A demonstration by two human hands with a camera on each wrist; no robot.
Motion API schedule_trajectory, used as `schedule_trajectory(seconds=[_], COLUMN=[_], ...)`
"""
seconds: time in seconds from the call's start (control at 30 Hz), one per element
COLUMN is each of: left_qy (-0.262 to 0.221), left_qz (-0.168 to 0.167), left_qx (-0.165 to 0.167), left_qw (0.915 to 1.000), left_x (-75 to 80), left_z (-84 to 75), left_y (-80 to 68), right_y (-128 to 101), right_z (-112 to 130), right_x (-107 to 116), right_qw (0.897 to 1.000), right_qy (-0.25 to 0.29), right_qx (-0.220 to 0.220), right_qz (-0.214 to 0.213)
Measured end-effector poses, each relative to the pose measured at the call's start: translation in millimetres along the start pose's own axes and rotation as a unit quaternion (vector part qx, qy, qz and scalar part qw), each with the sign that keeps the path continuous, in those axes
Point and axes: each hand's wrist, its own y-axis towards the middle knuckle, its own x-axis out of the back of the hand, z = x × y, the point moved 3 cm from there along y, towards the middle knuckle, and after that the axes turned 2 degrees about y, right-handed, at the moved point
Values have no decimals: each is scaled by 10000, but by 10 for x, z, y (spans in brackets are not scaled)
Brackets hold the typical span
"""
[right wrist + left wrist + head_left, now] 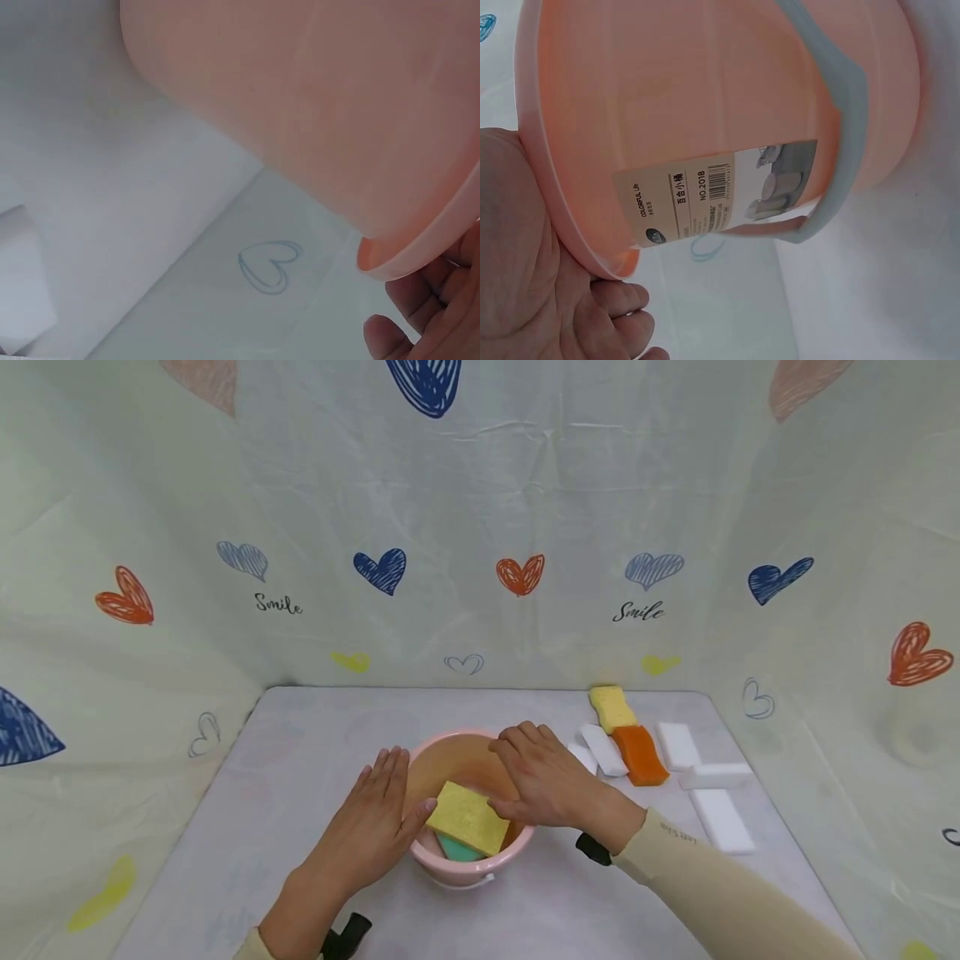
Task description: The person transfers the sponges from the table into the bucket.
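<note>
A pink bucket (450,868) stands on the table and holds a yellow sponge (468,814) that lies tilted over a green sponge (457,850). My left hand (375,818) is at the bucket's left rim, fingers extended and thumb pointing inward over the opening. In the left wrist view, the palm (517,247) lies against the rim, near a label (712,191). My right hand (543,777) is over the right rim, fingers loosely bent and thumb reaching over the opening. The right wrist view shows its fingers (420,300) beside the rim; nothing visible is held.
Right of the bucket lie a yellow sponge (612,708), an orange wavy sponge (640,755) and several white blocks (722,821). A pale bucket handle (851,112) hangs down the side. A curtain (465,493) printed with hearts rises behind the table (300,760).
</note>
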Motion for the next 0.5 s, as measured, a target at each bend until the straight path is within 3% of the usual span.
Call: schedule_trajectory(seconds=[0.5], left_qy=[-102], left_qz=[-49], left_qx=[-30], left_qw=[9999], left_x=[6], left_z=[3], left_y=[-7], right_y=[-200], right_z=[-134], right_x=[16], right_qw=[9921], right_qy=[-84], right_qx=[-386], right_qz=[-1193])
